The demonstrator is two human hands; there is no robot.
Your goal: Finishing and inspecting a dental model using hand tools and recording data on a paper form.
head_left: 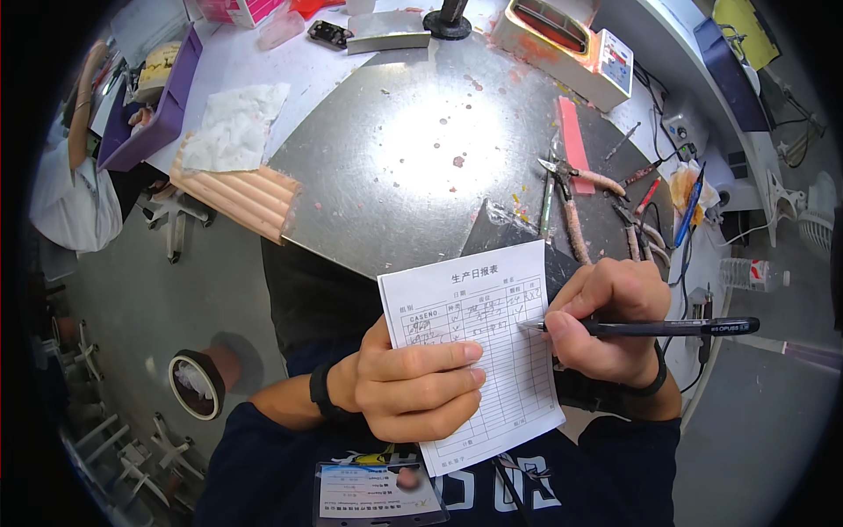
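My left hand (420, 386) is closed around the left side of a white printed form pad (505, 386), its fingers lying across the front. The pad is tilted and held close to my body, with a ruled table and some handwriting in its upper rows. In a pinch between thumb and fingers, my right hand (610, 316) holds a black pen (676, 328). The pen's tip meets the paper near the right-hand columns, and its barrel points off to the right. A dark band is on each wrist.
A metal work surface (378, 176) lies ahead, with pliers (575, 211), a pink wax strip (575, 140) and thin tools at its right. At the left are a ridged wooden rest (237, 198), a white tissue (235, 127) and a purple bin (162, 110). Another person's arm (83, 105) shows far left.
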